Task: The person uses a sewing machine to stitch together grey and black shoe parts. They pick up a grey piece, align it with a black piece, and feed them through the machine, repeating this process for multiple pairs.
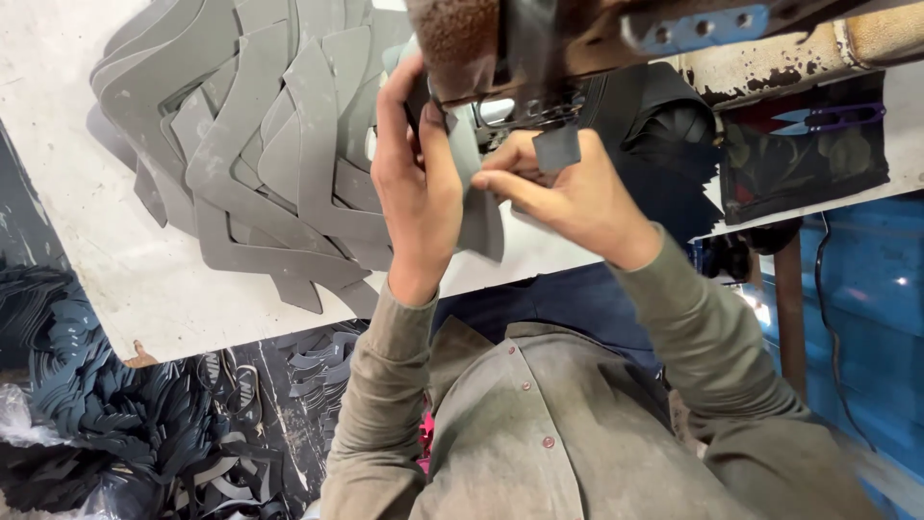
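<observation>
Hands occupy the upper centre of the head view, both raised to the underside of a sewing machine head [616, 39] whose top is cut off by the frame edge. The left hand [419, 188] is closed on a grey cut piece [478, 207], thumb and fingers pinching its upper edge just below the machine; the fingertips themselves are partly hidden behind the machine body. The right hand [568, 197] lies just beside the left, fingers narrowed and pressed against the same grey cut piece, with a small dark square patch [556, 149] at its fingertips; whether the patch is gripped or merely touched cannot be determined. The needle area between the hands and the machine is dark and hard to make out. Beyond the left hand, a loose pile of grey curved pieces [260, 144] lies on a white table [96, 279], overlapping one another so that individual outlines are lost. Beyond the right hand, purple thread snips [833, 117] rest on a dark cloth. Below the table edge, on the left-hand side, a heap of black cut pieces [106, 414] lies on the floor, partly cut off at the frame border. Olive sleeves cover both forearms.
</observation>
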